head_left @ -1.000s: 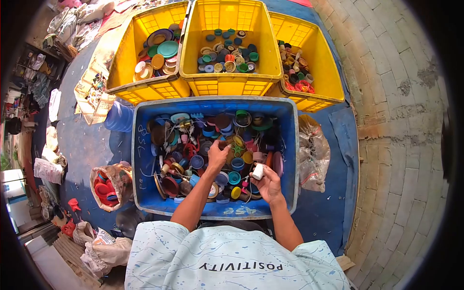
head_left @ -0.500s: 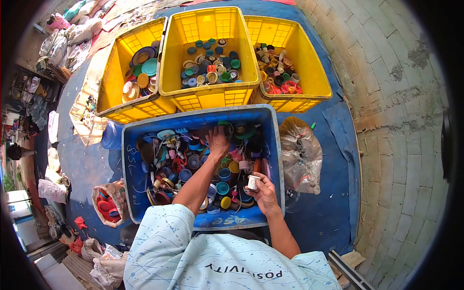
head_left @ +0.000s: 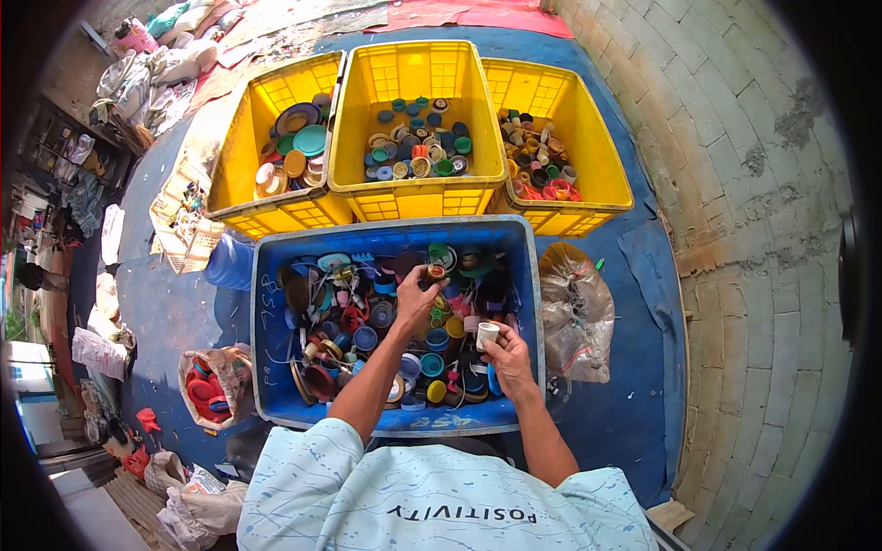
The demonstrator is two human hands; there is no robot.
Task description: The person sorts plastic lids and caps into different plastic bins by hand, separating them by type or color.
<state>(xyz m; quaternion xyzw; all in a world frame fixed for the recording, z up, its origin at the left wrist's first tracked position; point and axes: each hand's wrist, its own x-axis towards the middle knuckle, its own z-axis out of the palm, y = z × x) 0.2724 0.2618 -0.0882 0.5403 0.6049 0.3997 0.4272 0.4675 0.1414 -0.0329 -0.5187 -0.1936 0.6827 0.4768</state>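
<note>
- With the left hand [head_left: 418, 294], holds a small dark cap [head_left: 436, 272], reddish inside, between thumb and index finger; fingers narrow, over the far part of the blue crate [head_left: 367, 241].
- With the right hand [head_left: 511, 360], holds a white cap [head_left: 488, 336], shaped like a little cup, at the fingertips, near the right wall of the same crate. Appears upright, with the opening on top.
- Just below the right hand, shows also a blue piece [head_left: 494, 378]; cannot tell if held in the palm or only lying there.
- Under both hands, has many mixed caps, among them a yellow cap [head_left: 436, 391] and a teal cap [head_left: 433, 365], close together and partly one over another.
- Behind, has the left yellow crate [head_left: 280, 220], the middle yellow crate [head_left: 413, 204] and the right yellow crate [head_left: 570, 220], side by side, each with caps inside.
- For good handling, keep the white cap by its side wall, without strong squeezing, and leave the other fingers free.
- Better to lift the dark cap straight up, in order not to catch neighbouring pieces.
- Turn each one a little towards the eyes, to see well the inside and the colour.
- Keep the wrists apart, so as not to knock one cap with the other.
</note>
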